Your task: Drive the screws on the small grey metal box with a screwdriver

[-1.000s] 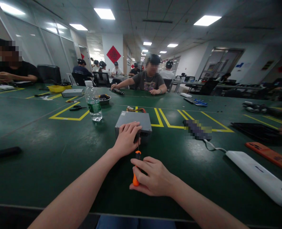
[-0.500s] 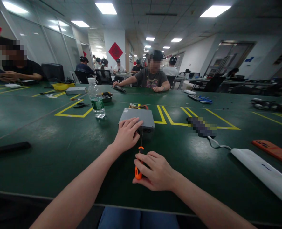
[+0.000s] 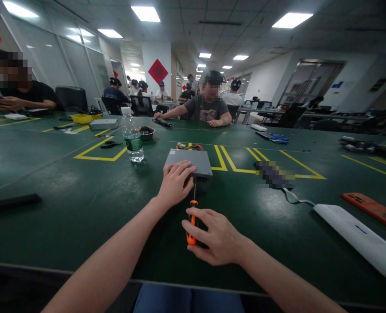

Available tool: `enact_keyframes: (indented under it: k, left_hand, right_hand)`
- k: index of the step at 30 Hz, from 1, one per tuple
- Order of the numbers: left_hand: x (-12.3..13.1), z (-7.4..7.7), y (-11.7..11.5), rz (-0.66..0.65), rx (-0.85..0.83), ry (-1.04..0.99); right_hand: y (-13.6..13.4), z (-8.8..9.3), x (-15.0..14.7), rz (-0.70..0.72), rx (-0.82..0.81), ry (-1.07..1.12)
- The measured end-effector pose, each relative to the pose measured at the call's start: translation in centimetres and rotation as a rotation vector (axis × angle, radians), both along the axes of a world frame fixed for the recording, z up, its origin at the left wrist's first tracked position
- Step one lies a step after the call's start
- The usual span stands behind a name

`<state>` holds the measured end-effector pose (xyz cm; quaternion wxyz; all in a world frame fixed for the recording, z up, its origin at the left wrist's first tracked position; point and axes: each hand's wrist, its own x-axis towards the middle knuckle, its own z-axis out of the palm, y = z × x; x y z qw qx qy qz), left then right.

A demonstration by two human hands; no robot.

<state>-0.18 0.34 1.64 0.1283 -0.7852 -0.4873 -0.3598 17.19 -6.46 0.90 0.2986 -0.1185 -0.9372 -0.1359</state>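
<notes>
A grey computer power supply (image 3: 193, 158) lies on the green table in front of me, its socket side towards me and a bundle of coloured wires behind it. My left hand (image 3: 177, 180) rests over its front left part, fingers across the top and thumb curled down at the front face. My right hand (image 3: 212, 234) has its fingertips around the orange and black handle of a screwdriver (image 3: 192, 224). The thin shaft points away from me and reaches the power supply's front face; the tip itself is too small to make out.
A water bottle (image 3: 133, 139) stands left of the power supply, near a metal bowl (image 3: 147, 134). To the right lie a white power bank (image 3: 356, 239) with a cable and an orange phone case (image 3: 372, 211). A co-worker (image 3: 209, 102) sits across the table.
My right hand's fingers have shifted and loosened a little around the screwdriver, whose handle looks turned. My left hand stays on the power supply.
</notes>
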Motion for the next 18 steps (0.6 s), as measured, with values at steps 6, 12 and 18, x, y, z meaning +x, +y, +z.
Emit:
enact_keyframes:
  k: [6,12,18]
  left_hand:
    - [-0.1,0.02,-0.02,-0.007,-0.02,0.004]
    - [-0.11,0.03,0.05,0.0,-0.027,0.002]
    - [-0.18,-0.17,0.22,-0.001,-0.022,-0.001]
  right_hand:
    - [0.31,-0.83,-0.23,0.02,0.087,0.085]
    - [0.34,-0.44,-0.18,0.026,-0.01,0.067]
    - [0.41,-0.6,-0.23,0.032,0.09,0.099]
